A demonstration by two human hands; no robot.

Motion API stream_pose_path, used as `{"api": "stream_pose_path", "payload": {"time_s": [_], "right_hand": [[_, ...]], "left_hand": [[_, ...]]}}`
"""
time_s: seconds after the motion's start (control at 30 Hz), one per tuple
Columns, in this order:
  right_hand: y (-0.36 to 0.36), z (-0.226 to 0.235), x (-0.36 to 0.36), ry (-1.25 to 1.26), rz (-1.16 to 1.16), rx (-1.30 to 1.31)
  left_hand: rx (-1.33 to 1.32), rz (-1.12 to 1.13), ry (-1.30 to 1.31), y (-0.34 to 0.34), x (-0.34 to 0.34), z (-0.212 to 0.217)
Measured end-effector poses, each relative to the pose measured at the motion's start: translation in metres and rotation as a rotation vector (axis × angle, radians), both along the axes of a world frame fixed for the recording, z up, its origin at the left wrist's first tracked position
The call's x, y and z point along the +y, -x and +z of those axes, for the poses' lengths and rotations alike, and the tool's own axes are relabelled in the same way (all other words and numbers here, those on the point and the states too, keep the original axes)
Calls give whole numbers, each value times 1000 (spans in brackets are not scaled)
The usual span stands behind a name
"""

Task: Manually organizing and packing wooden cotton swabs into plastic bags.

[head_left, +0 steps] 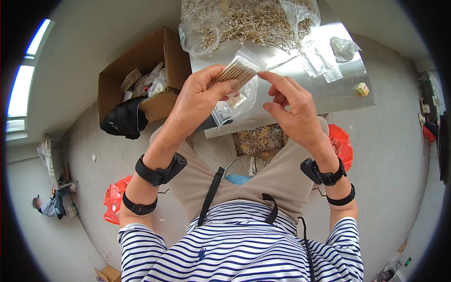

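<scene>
A small clear plastic bag of cotton swabs (238, 70) is tilted up above the near edge of the metal table (277, 109). My left hand (199, 94) grips its lower left side, thumb on top and fingers behind. My right hand (296, 105) has its index finger stretched to the bag's right edge, near the upper end. Its thumb stands apart and the other fingers curl in, with nothing seen in them. Under the held bag lies more clear plastic (246, 101) with swabs inside. Farther back, loose cotton swabs (253, 26) are heaped in a large clear bag.
At left stands an open cardboard box (177, 61) with plastic-wrapped items and black cloth (124, 120) over its edge. Crumpled plastic (345, 49) and a small yellow box (362, 89) rest on the table. Below, a box holds loose swabs (258, 138). Red bags (341, 146) flank my legs.
</scene>
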State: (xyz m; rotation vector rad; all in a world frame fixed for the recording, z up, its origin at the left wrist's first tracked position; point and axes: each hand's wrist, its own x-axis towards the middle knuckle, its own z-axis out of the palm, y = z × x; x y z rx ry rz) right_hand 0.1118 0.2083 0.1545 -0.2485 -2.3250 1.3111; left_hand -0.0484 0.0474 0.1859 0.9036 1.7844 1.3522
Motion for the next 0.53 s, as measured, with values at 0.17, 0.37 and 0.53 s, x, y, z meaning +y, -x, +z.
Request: {"api": "stream_pose_path", "payload": {"time_s": [0.17,0.37,0.53], "right_hand": [[4,-14,-2,-313,9,-73],[8,-25,-5,-450,11,196],[13,-20,-19,-738,102,11]], "left_hand": [[-53,0,36,5,-8,1],[-173,28,43,14,-12,3],[-117,31,110,15,-12,-3]]}}
